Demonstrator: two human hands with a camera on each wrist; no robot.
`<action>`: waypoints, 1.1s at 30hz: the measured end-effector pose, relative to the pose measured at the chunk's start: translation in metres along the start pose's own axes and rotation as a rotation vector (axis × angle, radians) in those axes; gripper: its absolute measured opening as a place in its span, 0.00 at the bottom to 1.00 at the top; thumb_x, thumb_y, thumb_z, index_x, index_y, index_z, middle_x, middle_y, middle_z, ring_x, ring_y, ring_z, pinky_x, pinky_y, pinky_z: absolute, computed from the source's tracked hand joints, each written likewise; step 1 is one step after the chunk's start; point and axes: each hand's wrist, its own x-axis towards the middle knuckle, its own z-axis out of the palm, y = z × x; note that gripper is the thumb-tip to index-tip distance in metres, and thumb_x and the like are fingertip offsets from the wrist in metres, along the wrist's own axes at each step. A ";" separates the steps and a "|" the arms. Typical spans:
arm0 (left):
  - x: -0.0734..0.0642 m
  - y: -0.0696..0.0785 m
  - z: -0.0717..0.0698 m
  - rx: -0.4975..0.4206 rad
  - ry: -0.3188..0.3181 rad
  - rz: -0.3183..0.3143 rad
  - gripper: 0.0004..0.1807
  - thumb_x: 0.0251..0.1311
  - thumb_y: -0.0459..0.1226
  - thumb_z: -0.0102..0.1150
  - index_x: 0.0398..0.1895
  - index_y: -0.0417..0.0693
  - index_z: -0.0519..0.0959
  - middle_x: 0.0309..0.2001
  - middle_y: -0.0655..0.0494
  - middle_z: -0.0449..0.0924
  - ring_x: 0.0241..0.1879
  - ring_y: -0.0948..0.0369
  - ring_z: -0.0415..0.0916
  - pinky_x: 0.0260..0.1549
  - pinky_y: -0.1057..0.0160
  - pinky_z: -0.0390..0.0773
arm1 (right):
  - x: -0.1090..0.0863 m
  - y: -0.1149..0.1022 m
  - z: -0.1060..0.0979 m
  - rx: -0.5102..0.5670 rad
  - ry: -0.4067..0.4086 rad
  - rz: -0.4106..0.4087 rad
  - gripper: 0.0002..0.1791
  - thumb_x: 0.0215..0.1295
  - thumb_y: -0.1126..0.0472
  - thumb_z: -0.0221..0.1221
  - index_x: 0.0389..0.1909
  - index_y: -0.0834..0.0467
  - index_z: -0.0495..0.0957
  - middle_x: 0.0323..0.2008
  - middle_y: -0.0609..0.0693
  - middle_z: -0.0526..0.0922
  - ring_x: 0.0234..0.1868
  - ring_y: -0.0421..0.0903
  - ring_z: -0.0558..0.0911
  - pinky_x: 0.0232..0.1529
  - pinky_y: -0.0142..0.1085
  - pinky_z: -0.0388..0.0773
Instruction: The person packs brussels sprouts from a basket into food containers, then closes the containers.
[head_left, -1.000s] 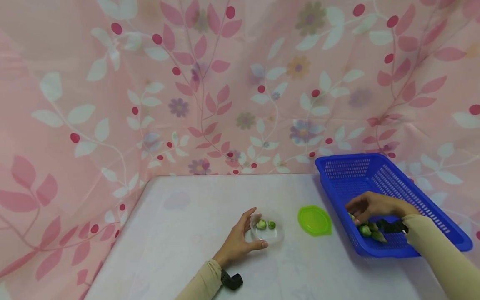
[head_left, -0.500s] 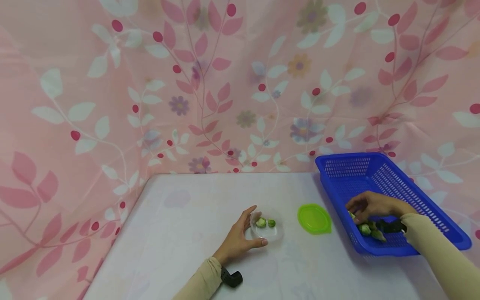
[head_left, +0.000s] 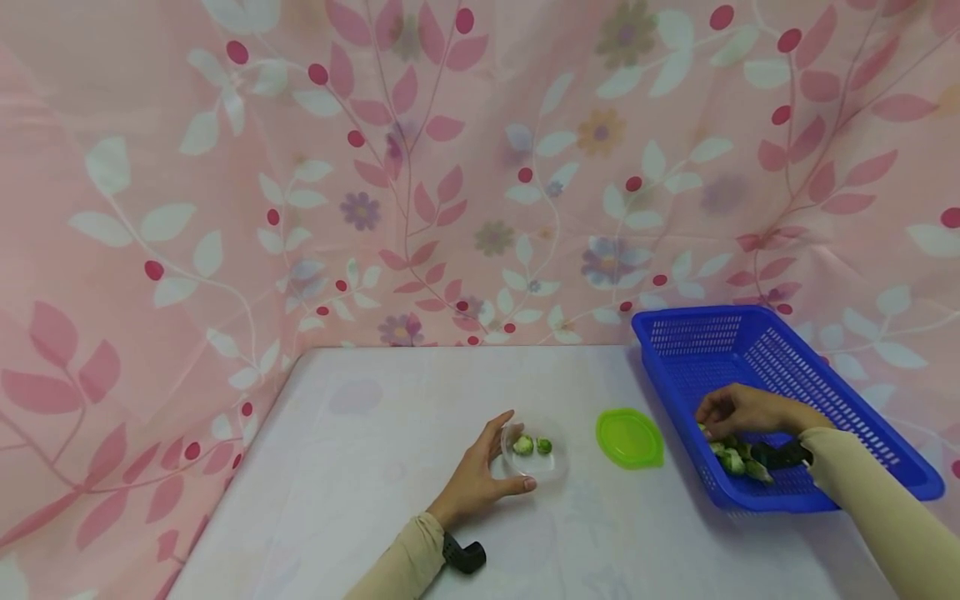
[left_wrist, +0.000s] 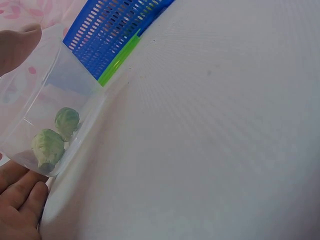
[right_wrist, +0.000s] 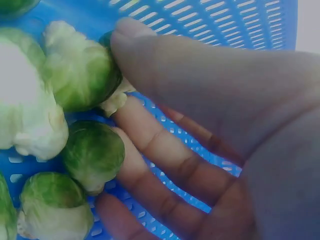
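My left hand [head_left: 474, 483] holds a clear plastic container [head_left: 553, 468] on the white table, thumb at the near side and fingers round the far side. Two Brussels sprouts [left_wrist: 48, 148] lie inside it. My right hand [head_left: 757, 410] is down in the blue basket [head_left: 660, 367] among several loose Brussels sprouts [head_left: 733, 460]. In the right wrist view, thumb and index finger close about a Brussels sprout [right_wrist: 119, 101] that is mostly hidden by another one. The other fingers touch or lie beside nearby sprouts.
A bright green lid [head_left: 630, 439] lies flat on the table [head_left: 405, 500] between container and basket. The slotted basket walls rise round my right hand. Behind the table's far edge hangs a pink floral cloth [head_left: 480, 167].
The fingers of my right hand have shifted slightly among the sprouts, a little to the right. The left hand and the container stay in place.
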 end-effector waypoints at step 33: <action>0.000 -0.004 0.001 0.015 0.005 0.006 0.59 0.58 0.48 0.80 0.86 0.54 0.52 0.79 0.53 0.68 0.79 0.54 0.66 0.76 0.52 0.69 | -0.003 -0.006 -0.005 -0.061 0.202 0.017 0.17 0.78 0.60 0.61 0.60 0.64 0.76 0.48 0.61 0.88 0.44 0.52 0.87 0.39 0.40 0.86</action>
